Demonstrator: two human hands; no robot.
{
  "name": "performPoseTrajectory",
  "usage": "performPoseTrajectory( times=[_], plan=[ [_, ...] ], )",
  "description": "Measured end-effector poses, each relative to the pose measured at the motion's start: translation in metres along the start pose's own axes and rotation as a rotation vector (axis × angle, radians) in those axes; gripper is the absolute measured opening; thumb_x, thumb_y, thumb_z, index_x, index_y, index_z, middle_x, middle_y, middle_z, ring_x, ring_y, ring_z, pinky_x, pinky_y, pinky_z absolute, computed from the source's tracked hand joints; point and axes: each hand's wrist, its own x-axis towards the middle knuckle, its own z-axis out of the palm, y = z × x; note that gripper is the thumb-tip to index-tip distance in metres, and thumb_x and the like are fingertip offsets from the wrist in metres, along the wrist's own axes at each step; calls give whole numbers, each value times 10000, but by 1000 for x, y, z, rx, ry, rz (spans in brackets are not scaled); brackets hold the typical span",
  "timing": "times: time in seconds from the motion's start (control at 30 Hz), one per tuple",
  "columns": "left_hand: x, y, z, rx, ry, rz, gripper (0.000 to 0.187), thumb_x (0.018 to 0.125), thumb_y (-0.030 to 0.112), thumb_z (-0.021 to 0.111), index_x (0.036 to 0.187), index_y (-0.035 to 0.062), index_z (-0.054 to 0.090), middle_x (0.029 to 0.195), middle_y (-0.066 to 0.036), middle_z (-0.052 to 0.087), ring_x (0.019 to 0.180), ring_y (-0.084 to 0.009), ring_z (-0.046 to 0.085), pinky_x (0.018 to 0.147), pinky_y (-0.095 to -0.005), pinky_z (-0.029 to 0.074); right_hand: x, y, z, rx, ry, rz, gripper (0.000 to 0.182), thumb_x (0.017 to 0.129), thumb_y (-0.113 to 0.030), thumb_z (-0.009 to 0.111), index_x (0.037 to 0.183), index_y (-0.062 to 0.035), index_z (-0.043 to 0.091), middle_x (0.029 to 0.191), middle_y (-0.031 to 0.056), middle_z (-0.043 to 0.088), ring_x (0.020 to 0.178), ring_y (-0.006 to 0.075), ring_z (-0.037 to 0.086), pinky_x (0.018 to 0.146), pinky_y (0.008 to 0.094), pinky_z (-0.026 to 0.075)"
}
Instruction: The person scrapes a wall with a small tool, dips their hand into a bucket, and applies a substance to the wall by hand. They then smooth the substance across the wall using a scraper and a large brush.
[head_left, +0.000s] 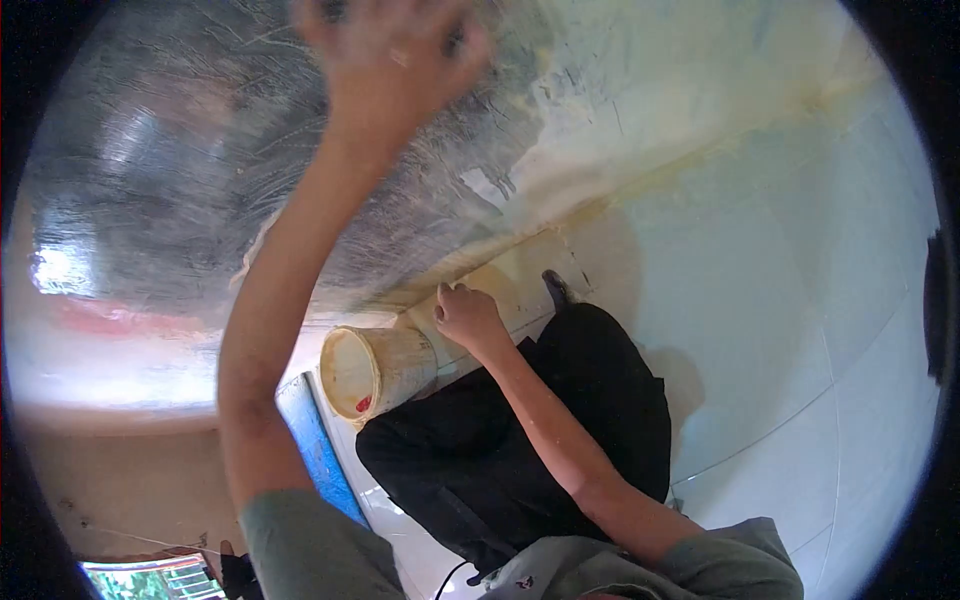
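My left hand (400,55) is raised against the dark, streaked part of the wall (180,170), at the top edge of the view. Motion smears its fingers and the frame cuts some of them off, so I cannot make out what it holds, if anything. Lower down, my right hand (468,315) is closed above my knee, with the fingers curled in and their contents hidden. Beside it stands a stained, whitish plastic bucket (405,365), its mouth facing me. A small red thing (363,404) shows inside the bucket near the rim.
Pale, glossy floor tiles (760,330) meet the wall along a yellowed edge. My bent legs in black trousers (520,440) are close to the bucket. A blue panel (318,445) is left of them. A barred window (155,578) shows at the bottom left.
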Motion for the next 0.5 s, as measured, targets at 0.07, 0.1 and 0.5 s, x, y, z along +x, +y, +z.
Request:
performPoseTrajectory(
  times=[0.07,0.1,0.5],
  plan=[
    [-26,24,4,156,-287,439,453,742,267,575,1183,171,534,1284,-109,431,1277,-306,292,943,-584,138,0,-2,-2,3,-19,9,262,781,-233,506,906,-4,532,747,174,586,705,324,609,631,431,492],
    [-28,17,4,153,-286,437,453,742,267,575,1183,171,534,1284,-109,431,1277,-306,292,943,-584,138,1,-2,-4,8,-31,12,262,783,-234,507,908,-5,531,747,172,584,707,323,610,634,431,491],
    [-7,-36,17,-41,-211,402,420,750,376,545,1153,259,527,1240,-10,452,1231,-223,358,834,-499,342,4,5,13,-51,-41,38,253,782,-240,503,897,-16,527,772,182,595,712,331,607,640,447,484]
  ],
)
